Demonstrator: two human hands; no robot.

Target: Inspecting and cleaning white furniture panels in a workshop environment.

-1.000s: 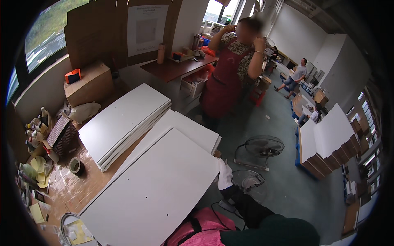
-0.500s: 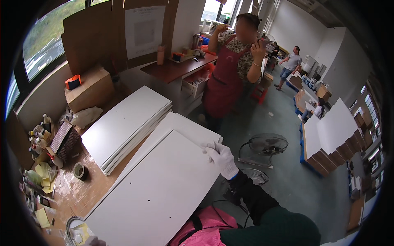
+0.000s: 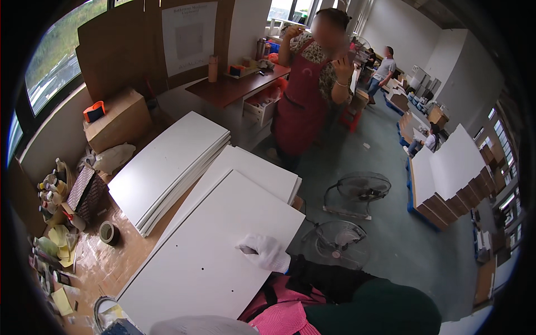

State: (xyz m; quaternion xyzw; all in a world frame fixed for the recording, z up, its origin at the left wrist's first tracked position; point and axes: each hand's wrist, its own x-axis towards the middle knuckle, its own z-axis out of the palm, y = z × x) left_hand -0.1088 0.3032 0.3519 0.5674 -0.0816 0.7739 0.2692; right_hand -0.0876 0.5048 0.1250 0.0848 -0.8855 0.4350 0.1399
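A large white panel (image 3: 206, 223) with a few small dark holes lies in front of me on top of other white panels. My right hand (image 3: 265, 252), in a white knitted glove, rests on it near its right edge. Its fingers are curled, with a dark gap between thumb and fingers; whatever they hold is not clear. At the bottom edge, my left hand (image 3: 204, 325) shows only as a blurred white glove, its fingers cut off from view. A blue-grey object (image 3: 120, 328) sits left of it, beside an open round tin (image 3: 103, 308).
Another stack of white panels (image 3: 167, 162) lies behind on the brown worktable (image 3: 89, 257). Tape roll (image 3: 109, 233) and bottles (image 3: 53, 192) stand at left. Two floor fans (image 3: 363, 187) are at right. A person in a red apron (image 3: 301, 106) stands beyond the table.
My right hand has moved from the panel's far right edge inward and nearer, onto its face. The left glove shows more at the bottom, and a blue-grey object has appeared near the tin.
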